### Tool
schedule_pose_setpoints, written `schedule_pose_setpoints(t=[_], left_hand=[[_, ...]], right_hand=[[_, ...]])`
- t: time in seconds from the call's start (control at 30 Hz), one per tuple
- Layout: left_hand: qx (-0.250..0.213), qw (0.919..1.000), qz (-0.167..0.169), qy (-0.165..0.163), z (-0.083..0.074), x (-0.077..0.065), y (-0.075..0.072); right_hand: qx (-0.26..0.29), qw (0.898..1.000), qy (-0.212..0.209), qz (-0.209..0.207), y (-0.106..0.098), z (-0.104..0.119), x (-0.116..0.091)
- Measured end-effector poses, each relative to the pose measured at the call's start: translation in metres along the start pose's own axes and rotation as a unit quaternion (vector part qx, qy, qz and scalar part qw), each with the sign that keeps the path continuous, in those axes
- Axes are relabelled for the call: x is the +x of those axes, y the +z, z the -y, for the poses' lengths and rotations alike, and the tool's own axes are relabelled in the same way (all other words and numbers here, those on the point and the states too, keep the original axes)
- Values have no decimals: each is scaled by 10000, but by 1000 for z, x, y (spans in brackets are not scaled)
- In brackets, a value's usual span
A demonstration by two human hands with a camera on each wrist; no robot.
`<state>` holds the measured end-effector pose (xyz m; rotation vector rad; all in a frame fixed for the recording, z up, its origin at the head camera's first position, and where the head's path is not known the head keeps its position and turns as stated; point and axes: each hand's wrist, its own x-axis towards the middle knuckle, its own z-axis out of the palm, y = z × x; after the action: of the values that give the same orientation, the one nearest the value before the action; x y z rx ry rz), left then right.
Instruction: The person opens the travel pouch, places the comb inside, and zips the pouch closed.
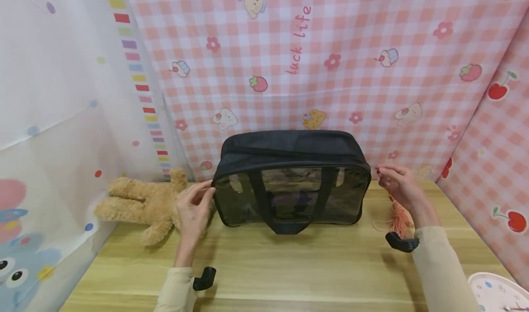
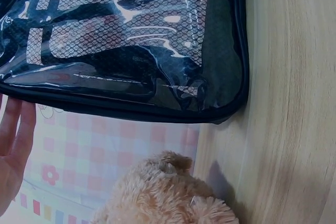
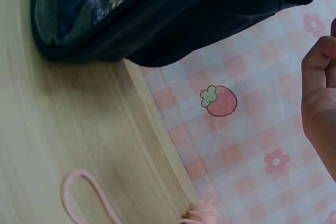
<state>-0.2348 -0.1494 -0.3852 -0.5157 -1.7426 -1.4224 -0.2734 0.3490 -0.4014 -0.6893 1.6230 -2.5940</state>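
A black bag with a see-through front panel and two black strap handles stands upright on the table. My left hand pinches the bag's upper left edge between thumb and fingertips. In the left wrist view, the fingers reach the bag's dark piped edge. Just off the bag's upper right corner, my right hand pinches a small dark zipper pull. The right wrist view shows the right hand's fingers curled, their tips cut off by the frame.
A tan plush toy lies left of the bag, partly behind my left hand. A coral yarn bundle lies under my right wrist. At the front right is a white round clock. A pink checked cloth hangs behind the table.
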Motion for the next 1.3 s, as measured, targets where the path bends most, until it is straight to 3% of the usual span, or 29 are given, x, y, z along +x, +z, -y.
schedule_pose_setpoints(t=[0.23,0.57,0.8,1.3], left_hand=[[-111,9999,97,77,1,2,7],[-141,9998,68,101,0,-3,9],[-43,9998,-41,205,-2,1,8],[-81,9999,2,87,-3,3,6]], right_hand=[[689,9964,-462,-181,-3,-10,-16],[895,9864,-1089,-842,9,-17,-24],[473,9887,-727,-1221,14,-10,-24],[301,9917,-128,-1245,6,-22,-25]])
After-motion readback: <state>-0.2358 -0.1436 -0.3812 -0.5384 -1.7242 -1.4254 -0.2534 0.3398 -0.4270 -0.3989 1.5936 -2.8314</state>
